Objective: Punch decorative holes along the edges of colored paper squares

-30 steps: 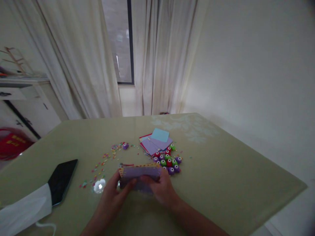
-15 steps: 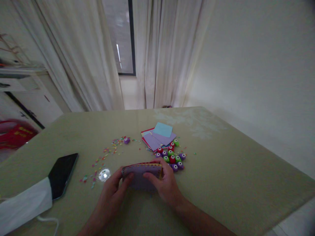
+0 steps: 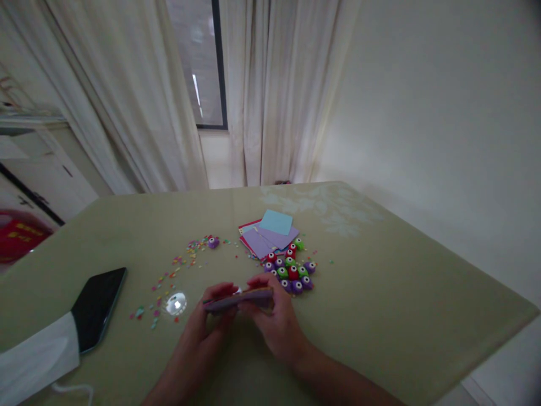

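Note:
Between my two hands, a stack of purple-backed cards (image 3: 239,301) is held almost edge-on, above the near part of the table. My left hand (image 3: 213,318) grips its left end, fingers behind and thumb underneath. Its right end is in my right hand (image 3: 276,321), which is closed round it in the same way. Just beyond my right hand sits a cluster of small one-eyed toy figures (image 3: 293,273) in red, green and purple. Behind them lies a loose pile of purple, red and blue cards (image 3: 276,224).
Left of my hands are a clear shiny disc (image 3: 175,304) and scattered colourful confetti bits (image 3: 177,260), with one purple one-eyed figure (image 3: 213,242) among them. A black phone (image 3: 99,304) lies farther left, partly under a white face mask (image 3: 42,355).
The stack has tipped from showing its purple face to nearly edge-on, still in both hands. My view has shifted slightly, so the table things appear a little farther left.

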`<action>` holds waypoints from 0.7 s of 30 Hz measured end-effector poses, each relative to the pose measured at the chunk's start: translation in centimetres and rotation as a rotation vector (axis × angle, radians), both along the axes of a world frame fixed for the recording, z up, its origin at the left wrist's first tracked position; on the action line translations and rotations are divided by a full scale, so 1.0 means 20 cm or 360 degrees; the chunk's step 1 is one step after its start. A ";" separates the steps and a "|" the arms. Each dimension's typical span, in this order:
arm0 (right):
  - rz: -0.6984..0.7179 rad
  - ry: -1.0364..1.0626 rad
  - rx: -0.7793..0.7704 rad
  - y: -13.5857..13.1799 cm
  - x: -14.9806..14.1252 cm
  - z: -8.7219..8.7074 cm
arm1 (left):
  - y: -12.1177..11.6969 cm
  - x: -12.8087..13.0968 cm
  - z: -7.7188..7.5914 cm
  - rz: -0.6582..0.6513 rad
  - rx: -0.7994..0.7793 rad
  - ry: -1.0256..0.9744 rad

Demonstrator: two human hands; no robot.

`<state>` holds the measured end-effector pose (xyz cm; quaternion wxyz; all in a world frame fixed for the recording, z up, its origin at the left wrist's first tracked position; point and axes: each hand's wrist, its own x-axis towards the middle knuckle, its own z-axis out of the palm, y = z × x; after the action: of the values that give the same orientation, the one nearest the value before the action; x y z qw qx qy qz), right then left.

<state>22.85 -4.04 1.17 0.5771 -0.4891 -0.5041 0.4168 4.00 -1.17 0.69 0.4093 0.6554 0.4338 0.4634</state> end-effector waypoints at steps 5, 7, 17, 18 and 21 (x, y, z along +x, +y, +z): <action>-0.0041 -0.0175 0.0097 0.00 0.00 -0.01 | 0.00 -0.01 0.00 0.0096 -0.0001 0.0105; -0.0031 -0.0168 0.0076 0.01 0.00 -0.01 | 0.00 -0.01 0.01 0.0096 -0.0020 0.0106; 0.0100 0.0587 -0.0259 0.03 -0.01 0.02 | -0.02 -0.04 0.07 0.0113 -0.0603 -0.0200; 0.0128 0.0670 -0.0294 0.03 -0.01 0.03 | -0.02 -0.05 0.08 0.0126 -0.0618 -0.0192; 0.0117 0.0860 -0.0370 0.03 -0.02 0.04 | -0.04 -0.06 0.12 0.0296 -0.0581 -0.0138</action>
<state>22.47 -3.39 1.90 0.6151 -0.4046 -0.2984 0.6074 2.90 -2.00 3.19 0.4951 0.5069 0.5511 0.4406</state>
